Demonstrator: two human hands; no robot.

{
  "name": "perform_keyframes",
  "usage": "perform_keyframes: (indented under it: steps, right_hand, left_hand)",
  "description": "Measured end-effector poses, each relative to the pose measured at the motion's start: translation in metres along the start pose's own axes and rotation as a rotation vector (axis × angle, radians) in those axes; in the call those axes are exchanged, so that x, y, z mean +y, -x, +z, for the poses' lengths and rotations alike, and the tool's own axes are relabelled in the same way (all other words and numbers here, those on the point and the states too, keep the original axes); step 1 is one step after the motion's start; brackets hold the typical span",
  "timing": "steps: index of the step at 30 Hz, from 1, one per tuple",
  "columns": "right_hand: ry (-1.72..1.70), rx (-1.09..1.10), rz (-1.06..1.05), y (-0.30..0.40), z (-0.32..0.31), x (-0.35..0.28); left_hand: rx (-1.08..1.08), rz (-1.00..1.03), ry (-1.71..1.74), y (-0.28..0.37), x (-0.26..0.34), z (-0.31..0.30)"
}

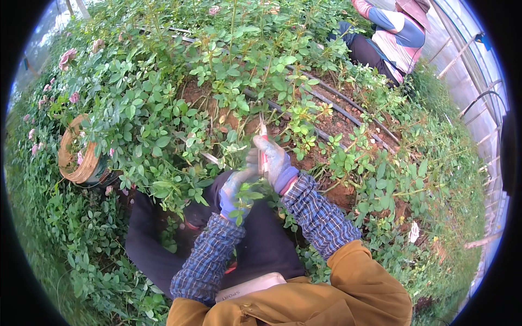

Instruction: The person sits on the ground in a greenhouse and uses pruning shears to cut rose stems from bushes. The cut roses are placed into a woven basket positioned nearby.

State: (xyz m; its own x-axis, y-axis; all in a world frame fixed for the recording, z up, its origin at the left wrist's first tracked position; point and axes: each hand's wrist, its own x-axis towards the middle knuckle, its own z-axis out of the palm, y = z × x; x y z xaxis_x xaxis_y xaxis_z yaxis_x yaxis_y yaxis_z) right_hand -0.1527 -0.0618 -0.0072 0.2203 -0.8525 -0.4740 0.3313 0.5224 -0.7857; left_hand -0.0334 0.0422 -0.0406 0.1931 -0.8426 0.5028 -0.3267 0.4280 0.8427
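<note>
My right hand point(277, 161), in a dirty purple-and-grey work glove, is closed on a slim tool with red-and-white handles point(264, 153), seemingly pruning shears; its narrow metal tip points up, away from me, among rose stems. Close beside it on the left is my left hand point(236, 185), gloved alike, with a leafy cut-looking sprig point(246, 197) at its palm side. The fingers of that hand are partly blurred and overlap the tool's left side, so its hold is unclear. Rose bushes point(232, 118) with green leaves stand right before both hands.
A woven basket point(81, 163) with pink blooms stands at the left among the bushes. Black drip-irrigation pipes point(338, 108) run over reddish soil point(338, 126). A co-worker point(391, 36) crouches at upper right, near the plastic greenhouse wall point(481, 93). A white rose point(414, 232) grows at right.
</note>
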Motion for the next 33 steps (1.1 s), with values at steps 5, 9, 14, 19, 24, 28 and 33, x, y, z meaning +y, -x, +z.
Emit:
perform_keyframes:
  steps: [5, 9, 14, 19, 24, 28, 33]
  right_hand:
    - [-0.036, -0.012, -0.062, 0.009, 0.019, 0.007]
    - [-0.168, -0.075, -0.035, 0.008, 0.009, 0.019]
    - [-0.409, -0.177, 0.144, -0.011, -0.017, 0.021]
    - [-0.554, -0.394, 0.202, -0.035, -0.031, 0.01]
    - [-0.594, -0.37, 0.205, -0.054, -0.037, 0.023]
    - [-0.596, -0.362, 0.201, -0.061, -0.032, 0.028]
    - [-0.499, -0.326, 0.124, -0.064, -0.031, 0.033]
  left_hand:
    - [-0.011, 0.03, -0.038, -0.002, 0.001, -0.004]
    - [-0.016, -0.015, 0.011, -0.002, 0.005, -0.004]
    - [-0.02, -0.004, 0.01, 0.0, -0.003, -0.001]
    - [-0.036, -0.004, 0.054, -0.002, 0.0, -0.001]
    - [-0.029, 0.047, 0.04, -0.003, 0.003, 0.001]
    - [-0.029, 0.051, -0.006, 0.001, -0.002, 0.001]
    - [-0.047, 0.059, -0.011, -0.004, 0.008, 0.002]
